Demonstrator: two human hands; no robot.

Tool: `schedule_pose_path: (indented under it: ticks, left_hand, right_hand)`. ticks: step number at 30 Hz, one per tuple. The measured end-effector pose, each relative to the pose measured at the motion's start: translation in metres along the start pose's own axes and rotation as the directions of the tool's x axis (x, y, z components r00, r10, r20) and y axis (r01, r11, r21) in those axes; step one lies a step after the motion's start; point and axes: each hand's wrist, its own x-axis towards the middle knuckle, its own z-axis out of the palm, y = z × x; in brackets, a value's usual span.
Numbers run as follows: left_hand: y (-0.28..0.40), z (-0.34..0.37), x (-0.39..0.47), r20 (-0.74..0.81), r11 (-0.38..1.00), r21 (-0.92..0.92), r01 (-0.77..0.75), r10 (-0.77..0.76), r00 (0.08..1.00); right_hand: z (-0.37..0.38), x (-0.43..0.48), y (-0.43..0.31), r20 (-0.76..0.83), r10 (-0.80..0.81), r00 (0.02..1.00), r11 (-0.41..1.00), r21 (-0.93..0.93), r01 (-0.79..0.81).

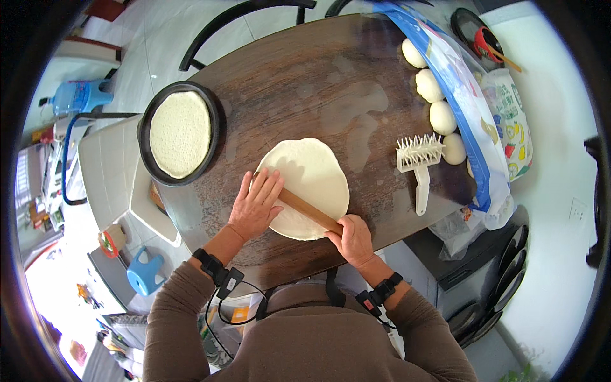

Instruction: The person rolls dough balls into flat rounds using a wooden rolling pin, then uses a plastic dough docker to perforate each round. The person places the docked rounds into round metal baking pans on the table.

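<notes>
A thin round sheet of dough lies on the dark wooden table, with a wooden rolling pin slanting across its lower half. My left hand lies over the pin's upper-left end, fingers fairly straight and covering that end. Around the lower-right end, at the dough's edge, my right hand curls its fingers. To the right, a white plastic dough docker with spikes rests near several dough balls. A second dough round, dotted with small holes, sits in a black round pan on the left.
A blue and white plastic bag partly covers the dough balls along the table's right side. Behind it stands a fruit-printed bag. A black chair is beyond the far edge. Below left, a blue stool stands on the floor.
</notes>
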Motion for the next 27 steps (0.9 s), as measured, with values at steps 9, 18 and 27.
schedule_pose_path:
  ticks: [9, 18, 27]
  left_hand:
    - [0.005, -0.005, 0.1, -0.197, 0.991, 0.112, 0.071, -0.048, 0.979]
    - [0.012, -0.024, 0.171, -0.17, 0.946, 0.246, 0.213, -0.174, 0.97]
    - [0.011, -0.025, 0.222, -0.392, 0.921, 0.273, 0.278, -0.158, 0.906]
  right_hand:
    - [-0.019, 0.046, 0.052, -0.026, -0.125, 0.992, 0.968, -0.222, 0.116]
    - [-0.035, 0.08, 0.084, -0.019, -0.149, 0.989, 0.949, -0.282, 0.138]
    - [-0.049, 0.103, 0.097, -0.008, -0.133, 0.991, 0.933, -0.338, 0.123]
